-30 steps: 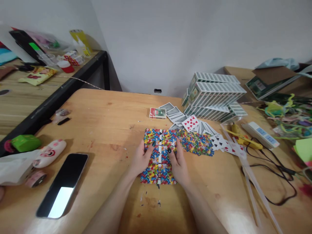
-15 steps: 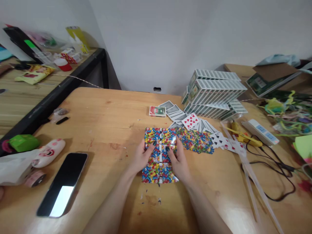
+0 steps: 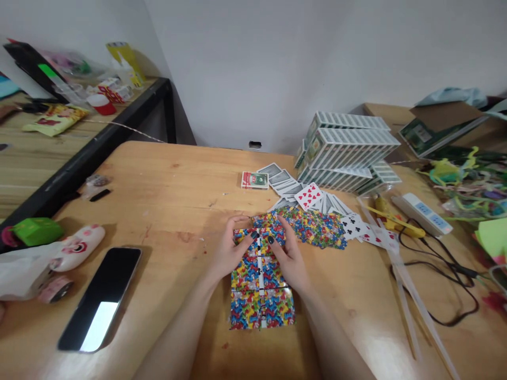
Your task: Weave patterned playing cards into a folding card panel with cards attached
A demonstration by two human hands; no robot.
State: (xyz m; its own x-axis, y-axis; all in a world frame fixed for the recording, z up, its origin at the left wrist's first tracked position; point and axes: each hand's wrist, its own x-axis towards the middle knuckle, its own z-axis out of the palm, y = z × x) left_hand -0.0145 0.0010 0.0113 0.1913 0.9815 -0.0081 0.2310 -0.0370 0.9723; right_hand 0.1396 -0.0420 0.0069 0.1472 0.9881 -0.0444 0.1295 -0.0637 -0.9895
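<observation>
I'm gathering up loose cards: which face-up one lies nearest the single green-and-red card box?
The red hearts card, lying on grey-backed cards. The other face-up cards, such as the black clubs card, lie farther right, nearer the yellow tool.

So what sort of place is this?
Probably a craft workspace, judging by the panel of patterned cards in hand, what looks like a yellow glue gun near a power strip, and the loose colourful strands at right.
</observation>
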